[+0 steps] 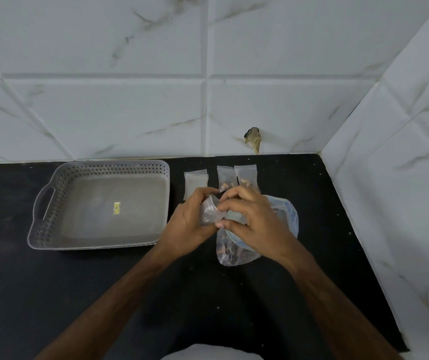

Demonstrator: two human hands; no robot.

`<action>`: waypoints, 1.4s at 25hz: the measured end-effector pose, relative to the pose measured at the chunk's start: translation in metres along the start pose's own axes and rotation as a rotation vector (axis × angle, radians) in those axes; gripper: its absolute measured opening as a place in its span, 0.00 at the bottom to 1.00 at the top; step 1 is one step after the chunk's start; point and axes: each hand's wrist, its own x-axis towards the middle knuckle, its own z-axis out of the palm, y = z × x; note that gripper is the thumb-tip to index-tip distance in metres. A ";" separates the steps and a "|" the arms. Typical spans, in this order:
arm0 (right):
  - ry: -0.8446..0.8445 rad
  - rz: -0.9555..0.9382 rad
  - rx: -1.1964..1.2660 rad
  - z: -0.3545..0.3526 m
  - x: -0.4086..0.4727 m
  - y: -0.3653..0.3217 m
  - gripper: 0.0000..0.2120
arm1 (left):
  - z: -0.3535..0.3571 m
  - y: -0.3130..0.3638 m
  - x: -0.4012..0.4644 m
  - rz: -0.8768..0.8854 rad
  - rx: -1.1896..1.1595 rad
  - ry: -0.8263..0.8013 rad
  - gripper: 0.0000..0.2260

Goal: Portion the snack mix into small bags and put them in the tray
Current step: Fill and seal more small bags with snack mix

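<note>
The right hand covers much of the large snack bag, so its opening is out of sight. The small bag between both hands is blurred; whether it holds anything cannot be told. The left hand hides the lower edge of the nearest flat bag. The forearms run off the bottom edge, and the bench off the left.

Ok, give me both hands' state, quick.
Left hand: closed, gripping the small clear bag.
Right hand: closed, pinching the same small clear bag at its top edge.
</note>
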 end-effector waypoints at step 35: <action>-0.731 0.992 -0.585 -0.001 0.017 0.097 0.25 | 0.024 -0.034 -0.013 0.179 0.159 -0.321 0.22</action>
